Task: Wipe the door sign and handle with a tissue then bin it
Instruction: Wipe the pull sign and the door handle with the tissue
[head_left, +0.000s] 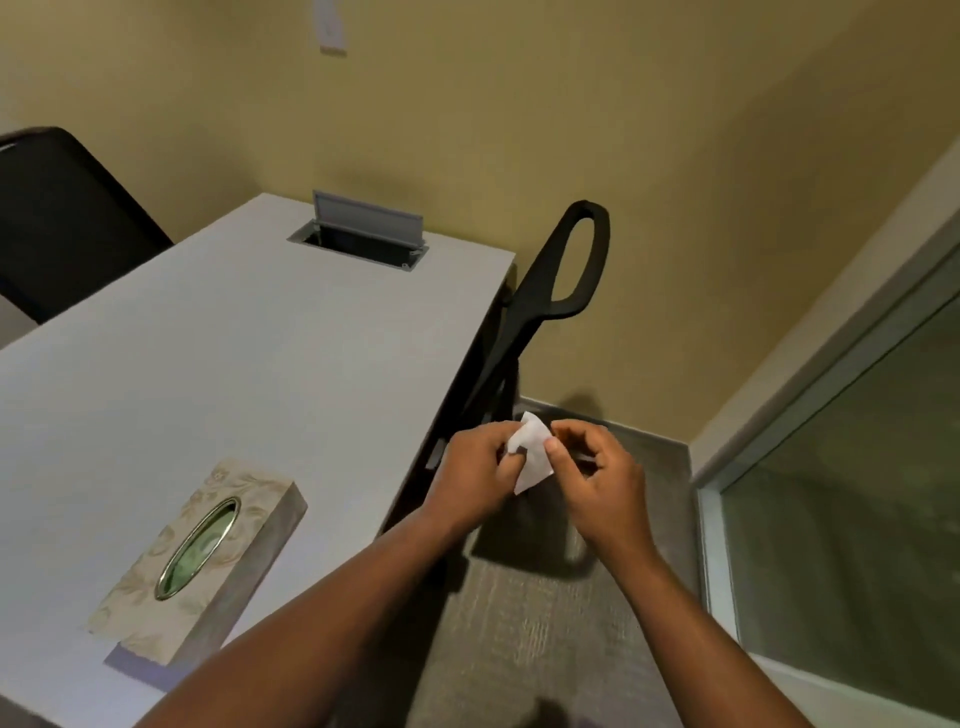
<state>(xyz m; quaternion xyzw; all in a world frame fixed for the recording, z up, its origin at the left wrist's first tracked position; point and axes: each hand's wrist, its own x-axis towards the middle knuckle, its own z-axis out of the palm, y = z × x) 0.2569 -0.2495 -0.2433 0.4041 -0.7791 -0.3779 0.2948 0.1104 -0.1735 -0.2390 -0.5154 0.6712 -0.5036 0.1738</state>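
Just off the right edge of the table (208, 364), above the carpet (545, 623), we find both hands meeting around a small white tissue (531, 453). The left hand (475, 475) pinches its left side with curled fingers; the right hand (597, 480) grips its right side between thumb and fingers. The tissue is crumpled and clear of the table. On the table, near its front edge, lies a patterned tissue box (200, 564). A black chair (563, 270) stands against the table's right edge, beyond the hands.
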